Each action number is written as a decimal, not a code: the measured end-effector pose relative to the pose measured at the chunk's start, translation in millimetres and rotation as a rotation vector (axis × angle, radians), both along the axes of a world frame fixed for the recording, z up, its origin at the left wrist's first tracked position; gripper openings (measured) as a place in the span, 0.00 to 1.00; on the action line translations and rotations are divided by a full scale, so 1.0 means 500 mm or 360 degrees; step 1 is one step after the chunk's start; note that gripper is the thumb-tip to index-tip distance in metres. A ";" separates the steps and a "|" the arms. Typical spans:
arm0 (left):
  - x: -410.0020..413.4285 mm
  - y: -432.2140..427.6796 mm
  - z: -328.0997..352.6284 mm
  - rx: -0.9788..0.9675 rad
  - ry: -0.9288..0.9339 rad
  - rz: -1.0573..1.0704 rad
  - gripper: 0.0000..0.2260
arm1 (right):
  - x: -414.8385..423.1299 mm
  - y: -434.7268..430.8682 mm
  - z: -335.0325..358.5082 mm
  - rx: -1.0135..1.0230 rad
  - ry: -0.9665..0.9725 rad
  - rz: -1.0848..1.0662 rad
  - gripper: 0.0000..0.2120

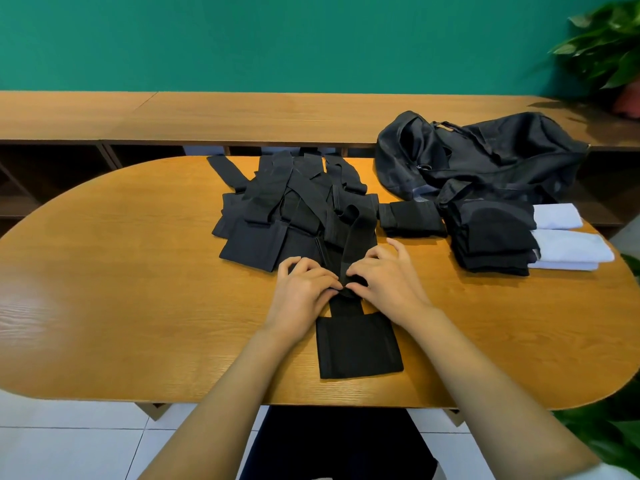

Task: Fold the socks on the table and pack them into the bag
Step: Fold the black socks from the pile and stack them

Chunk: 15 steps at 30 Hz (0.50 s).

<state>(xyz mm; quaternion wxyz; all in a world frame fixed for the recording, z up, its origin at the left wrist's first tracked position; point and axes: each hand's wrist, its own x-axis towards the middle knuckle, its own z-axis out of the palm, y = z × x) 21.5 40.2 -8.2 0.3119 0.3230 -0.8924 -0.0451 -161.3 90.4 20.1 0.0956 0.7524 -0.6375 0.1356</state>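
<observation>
Head view: left hand and right hand side by side at middle of table, fingers curled, both pinching the narrow part of one black sock, its wide end flat near the front edge. Behind, loose pile of dark socks. At right, folded stack touching white socks, just in front of bag.

Layout on the table
At centre frame the loose sock pile; bag upper right, folded stack just before it, white socks right of the stack; front sock lower centre, reaching up to the pile
</observation>
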 end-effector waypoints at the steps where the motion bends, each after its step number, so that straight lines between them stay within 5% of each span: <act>1: 0.002 -0.001 -0.003 0.0014 0.0015 0.0003 0.05 | -0.001 -0.002 0.000 0.0022 0.0030 0.0010 0.10; 15: 0.002 0.002 -0.009 0.0091 0.0092 0.0021 0.07 | 0.000 -0.019 -0.011 -0.0190 0.0004 0.0004 0.03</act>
